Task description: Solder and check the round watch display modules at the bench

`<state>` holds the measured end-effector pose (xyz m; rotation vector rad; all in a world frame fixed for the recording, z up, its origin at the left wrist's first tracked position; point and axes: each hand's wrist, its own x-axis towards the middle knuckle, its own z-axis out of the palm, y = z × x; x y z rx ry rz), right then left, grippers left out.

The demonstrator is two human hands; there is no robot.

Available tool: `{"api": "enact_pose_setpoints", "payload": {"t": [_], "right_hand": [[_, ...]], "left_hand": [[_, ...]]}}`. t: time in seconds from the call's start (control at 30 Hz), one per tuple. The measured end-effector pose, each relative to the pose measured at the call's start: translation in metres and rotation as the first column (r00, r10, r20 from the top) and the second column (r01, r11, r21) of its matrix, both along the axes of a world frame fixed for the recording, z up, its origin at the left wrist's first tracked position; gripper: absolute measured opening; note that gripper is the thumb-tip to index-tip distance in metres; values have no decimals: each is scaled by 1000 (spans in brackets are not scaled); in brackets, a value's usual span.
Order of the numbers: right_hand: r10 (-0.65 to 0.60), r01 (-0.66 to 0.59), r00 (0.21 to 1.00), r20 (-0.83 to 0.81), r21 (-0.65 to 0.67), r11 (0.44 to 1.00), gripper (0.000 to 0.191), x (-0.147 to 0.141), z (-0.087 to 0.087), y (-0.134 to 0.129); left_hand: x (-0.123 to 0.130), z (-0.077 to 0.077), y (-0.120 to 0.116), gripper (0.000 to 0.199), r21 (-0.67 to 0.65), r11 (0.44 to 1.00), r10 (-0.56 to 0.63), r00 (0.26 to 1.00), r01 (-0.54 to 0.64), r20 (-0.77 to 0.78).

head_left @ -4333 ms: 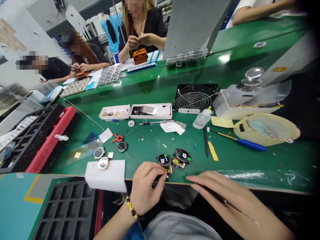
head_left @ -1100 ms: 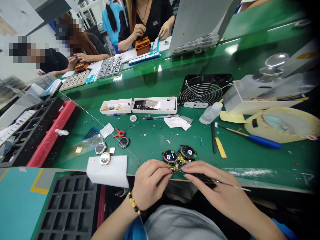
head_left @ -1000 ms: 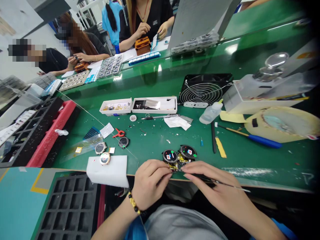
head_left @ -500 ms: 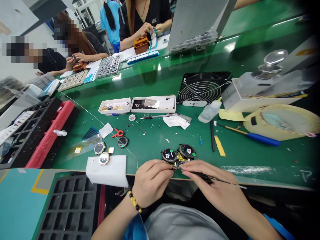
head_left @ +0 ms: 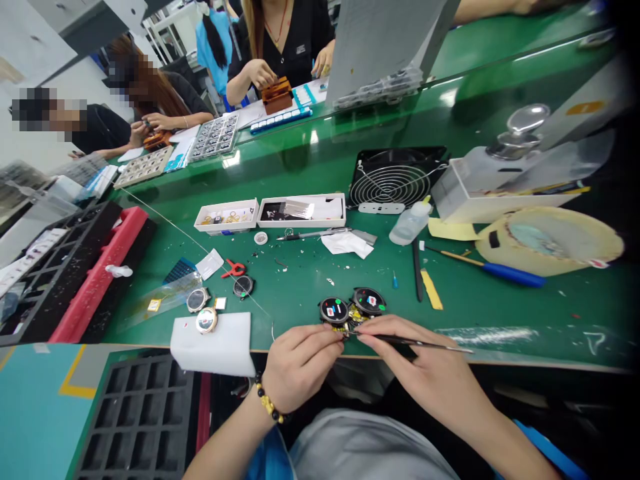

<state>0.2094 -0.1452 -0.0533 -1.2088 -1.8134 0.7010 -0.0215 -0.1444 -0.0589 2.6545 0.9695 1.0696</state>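
Note:
My right hand (head_left: pixel 415 353) pinches a pair of dark metal tweezers (head_left: pixel 435 344), whose tips point left toward my left hand. The fingers of my left hand (head_left: pixel 305 363) are pressed together at the table's front edge on a small part I cannot make out. Just beyond the fingertips lie two round smartwatch bodies, one on the left (head_left: pixel 333 310) and one on the right (head_left: pixel 369 301), with dark screens showing small coloured marks. Small yellow and metallic pieces (head_left: pixel 356 313) show between them and my fingers, partly hidden.
At left are a white foam block (head_left: pixel 213 343) with a gold-rimmed watch (head_left: pixel 207 321), and a red clip (head_left: pixel 233 268). Behind stand parts boxes (head_left: pixel 303 211), a fan (head_left: pixel 395 177) and a squeeze bottle (head_left: pixel 411 222). At right lies a blue-handled tool (head_left: pixel 515 273). Co-workers sit across the table.
The whole view has shifted slightly left. My hands stay together by the two watches, and the tweezers lie at a slightly flatter angle. A co-worker's hands opposite have moved apart.

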Motion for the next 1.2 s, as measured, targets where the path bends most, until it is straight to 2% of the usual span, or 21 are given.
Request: {"api": "enact_pose_setpoints", "payload": {"t": [0.6, 1.07, 1.2], "right_hand": [[13, -6, 998, -57, 122, 993, 10, -4, -4, 0], [-2, 2, 999, -32, 13, 1000, 10, -4, -6, 1], [18, -23, 998, -65, -71, 997, 11, -5, 2, 0]], "left_hand": [[-1, 2, 1, 17, 11, 1000, -11, 1000, 11, 4], [0, 1, 2, 16, 28, 1000, -11, 1000, 11, -5], [2, 5, 0, 15, -20, 1000, 9, 1000, -10, -8]]}}
